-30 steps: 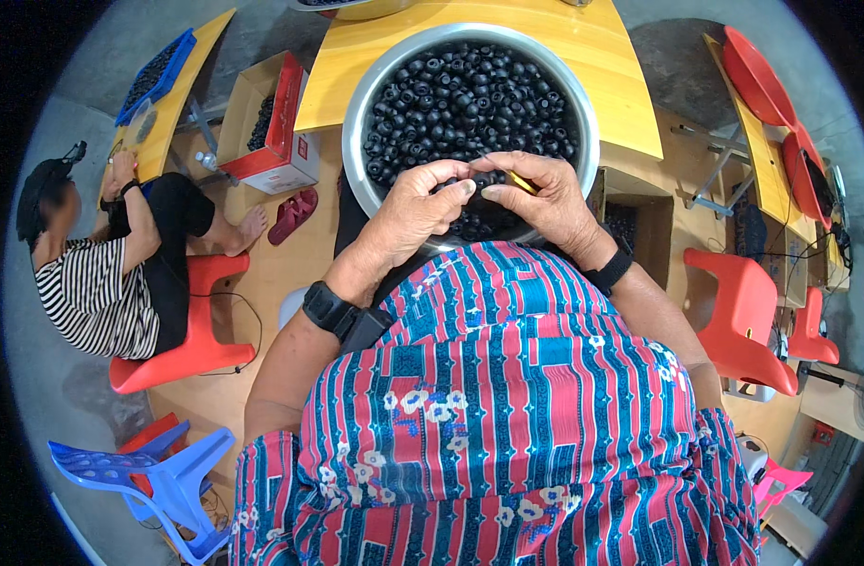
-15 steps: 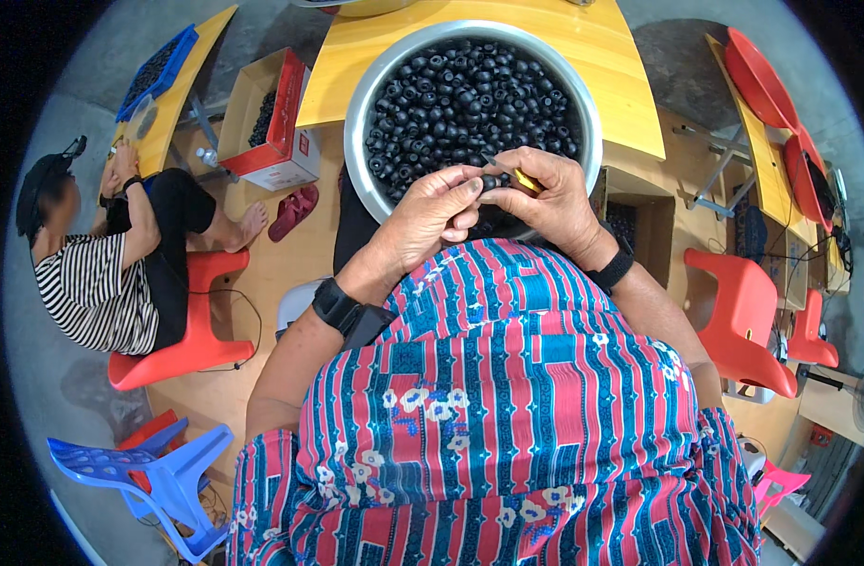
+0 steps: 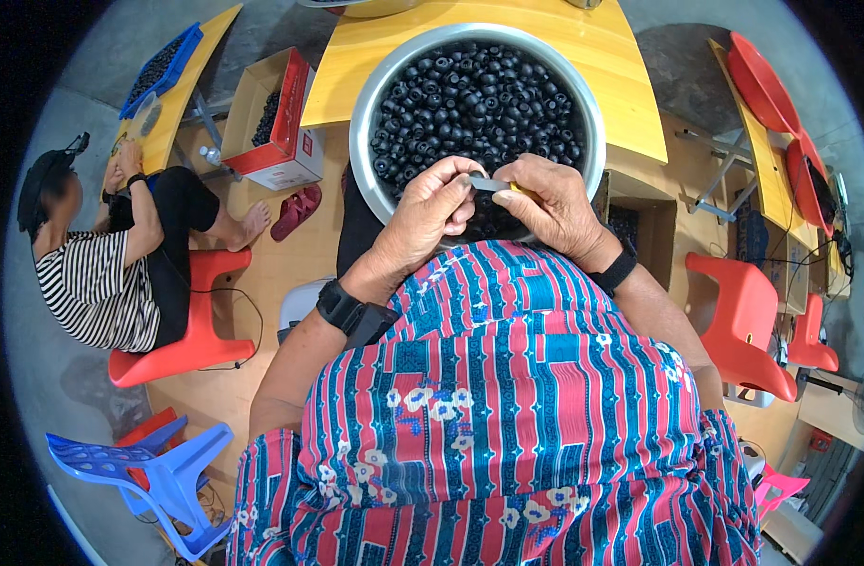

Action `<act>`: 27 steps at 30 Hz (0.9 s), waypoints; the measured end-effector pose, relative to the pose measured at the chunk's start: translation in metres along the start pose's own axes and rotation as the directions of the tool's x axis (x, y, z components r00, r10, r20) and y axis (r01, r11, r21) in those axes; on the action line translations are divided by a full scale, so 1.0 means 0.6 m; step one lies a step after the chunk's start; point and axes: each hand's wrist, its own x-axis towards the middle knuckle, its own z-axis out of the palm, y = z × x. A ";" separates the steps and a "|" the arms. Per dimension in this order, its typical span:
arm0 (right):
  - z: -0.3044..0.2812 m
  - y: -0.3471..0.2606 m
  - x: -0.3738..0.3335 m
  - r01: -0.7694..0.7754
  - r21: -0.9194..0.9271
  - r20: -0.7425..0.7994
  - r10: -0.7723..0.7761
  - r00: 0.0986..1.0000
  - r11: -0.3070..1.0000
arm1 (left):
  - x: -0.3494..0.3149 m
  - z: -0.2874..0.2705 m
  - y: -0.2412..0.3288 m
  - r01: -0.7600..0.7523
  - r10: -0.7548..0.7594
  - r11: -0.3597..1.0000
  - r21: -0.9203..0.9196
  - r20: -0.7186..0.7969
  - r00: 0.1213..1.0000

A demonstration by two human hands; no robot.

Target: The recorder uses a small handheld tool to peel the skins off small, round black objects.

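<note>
I have the right hand [image 3: 556, 200] gripping a yellow-handled knife [image 3: 490, 184] over the metal basin [image 3: 363, 141], long axis crosswise, blade pointing leftward; the left hand [image 3: 428, 204] pinches a mostly hidden black fruit [image 3: 476, 174].

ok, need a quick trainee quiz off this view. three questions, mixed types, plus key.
1. Which of the wearer's hands holds the yellow-handled blade?
2. The metal bowl contains: (a) red peppers (b) dark round pieces (c) white cloths
3. True or false: the seated co-worker at the left of the picture is on a blue chair.

Key:
1. The right hand.
2. b
3. False; it is a red chair.
</note>
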 end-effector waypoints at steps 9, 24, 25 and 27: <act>0.000 -0.007 0.001 0.031 -0.125 -0.009 -0.032 0.999 0.992 | -0.004 0.003 0.006 -0.053 0.050 0.992 0.116 0.024 0.998; 0.001 -0.005 0.000 0.041 -0.153 -0.012 -0.044 0.999 0.987 | -0.005 0.008 0.008 -0.050 0.047 0.988 0.145 0.020 0.999; 0.001 -0.005 0.000 0.040 -0.153 -0.014 -0.043 0.999 0.987 | -0.005 0.008 0.008 -0.045 0.043 0.988 0.151 0.015 0.999; 0.003 0.000 -0.001 0.039 -0.148 -0.027 -0.044 0.999 0.988 | -0.006 0.009 0.008 -0.041 0.040 0.987 0.157 0.009 0.999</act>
